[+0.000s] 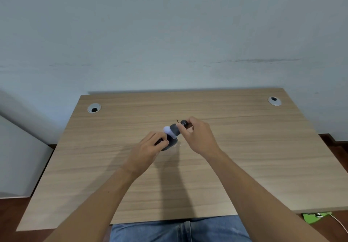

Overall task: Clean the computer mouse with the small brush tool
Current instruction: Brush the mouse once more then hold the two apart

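Note:
A dark computer mouse (168, 144) lies near the middle of the wooden desk (244, 157), mostly hidden under my fingers. My left hand (148, 147) grips its left side. My right hand (197, 136) pinches a small grey brush tool (176, 129) with a white, fluffy tip (168, 130). The white tip rests against the top of the mouse. A round dark end (184, 122) of the tool sticks out above my right fingers.
Two round cable grommets sit at the desk's back corners, one at the left (94, 108) and one at the right (274, 101). A pale wall stands right behind the desk. A green item (316, 217) with a white cable lies on the floor at the right.

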{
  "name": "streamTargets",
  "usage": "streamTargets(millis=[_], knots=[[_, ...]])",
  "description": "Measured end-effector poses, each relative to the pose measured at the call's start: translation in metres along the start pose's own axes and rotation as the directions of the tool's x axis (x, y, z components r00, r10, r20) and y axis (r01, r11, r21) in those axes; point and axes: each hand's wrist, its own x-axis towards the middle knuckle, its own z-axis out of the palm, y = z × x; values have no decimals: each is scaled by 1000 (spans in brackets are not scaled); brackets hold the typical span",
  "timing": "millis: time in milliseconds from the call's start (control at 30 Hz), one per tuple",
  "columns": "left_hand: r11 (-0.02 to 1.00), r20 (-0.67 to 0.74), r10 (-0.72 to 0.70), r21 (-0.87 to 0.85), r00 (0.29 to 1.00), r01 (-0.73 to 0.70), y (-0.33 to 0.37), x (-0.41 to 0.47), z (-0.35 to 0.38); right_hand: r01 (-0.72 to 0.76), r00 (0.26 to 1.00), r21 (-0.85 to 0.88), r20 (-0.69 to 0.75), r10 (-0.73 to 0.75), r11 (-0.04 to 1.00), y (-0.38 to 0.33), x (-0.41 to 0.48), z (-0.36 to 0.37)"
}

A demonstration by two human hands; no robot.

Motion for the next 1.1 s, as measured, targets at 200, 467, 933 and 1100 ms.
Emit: streamTargets(millis=[200,467,933,1100], knots=[[983,-43,-148,-113,988,143,-7,1,-3,-110,994,35,11,110,993,8,0,-7],[953,-62,-251,-191,966,235,-5,3,-9,-141,990,96,25,139,985,12,-9,-6],[-456,659,-605,-747,447,484,-11,20,-7,-130,988,108,-73,138,986,9,-5,-8],[-455,687,-584,-718,432,527,-13,15,-4,-41,997,98,68,34,994,3,-4,-2]])
